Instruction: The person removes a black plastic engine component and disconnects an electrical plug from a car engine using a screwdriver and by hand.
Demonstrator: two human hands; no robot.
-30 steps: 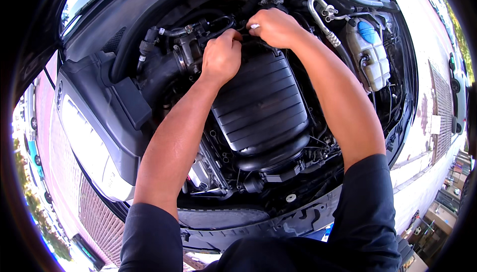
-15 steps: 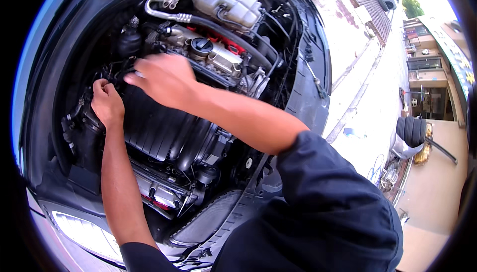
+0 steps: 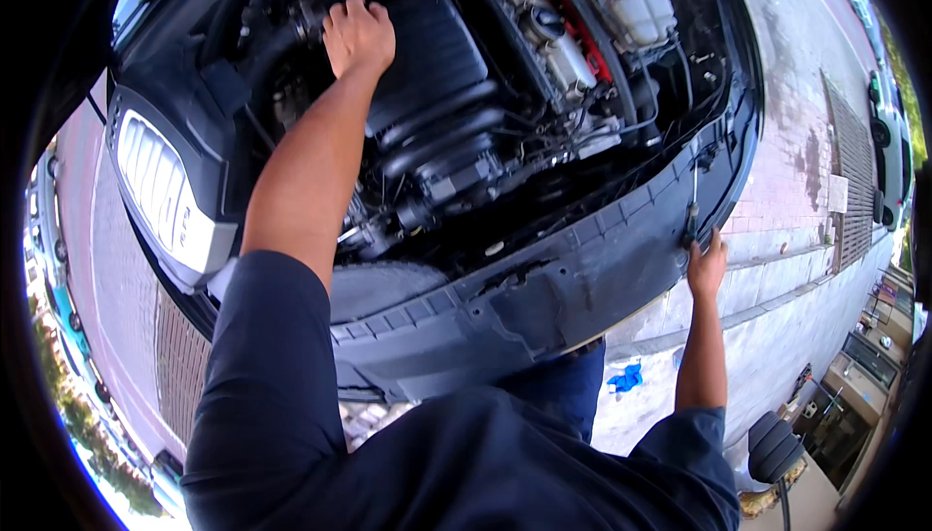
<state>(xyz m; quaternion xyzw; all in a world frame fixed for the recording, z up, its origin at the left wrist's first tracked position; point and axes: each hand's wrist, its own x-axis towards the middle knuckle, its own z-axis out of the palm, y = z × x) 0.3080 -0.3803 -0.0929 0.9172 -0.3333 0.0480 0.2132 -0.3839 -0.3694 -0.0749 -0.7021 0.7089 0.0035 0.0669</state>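
My left hand (image 3: 359, 38) rests at the left edge of the black ribbed intake cover (image 3: 427, 55) in the engine bay. Its fingers curl down among hoses and fittings, and whatever they grip is hidden. Far to the right, my right hand (image 3: 707, 261) is at the outer edge of the black front panel (image 3: 544, 288). Thumb and index finger are apart there, close to the dark handle end of a thin, silver-shafted tool (image 3: 693, 201) lying on the panel. I cannot make out whether the fingers touch that handle.
A whitish coolant tank (image 3: 626, 2) with a blue cap stands at the back right, beside a black oil filler cap (image 3: 544, 22) and red parts. The headlight (image 3: 160, 186) sits at the left. A blue cloth (image 3: 624, 379) lies on the ground, and black tyres (image 3: 775, 448) are stacked beyond.
My right hand has left the spot beside my left hand and swung right to the tool on the front panel. The left hand stays in the engine bay. The view has shifted.
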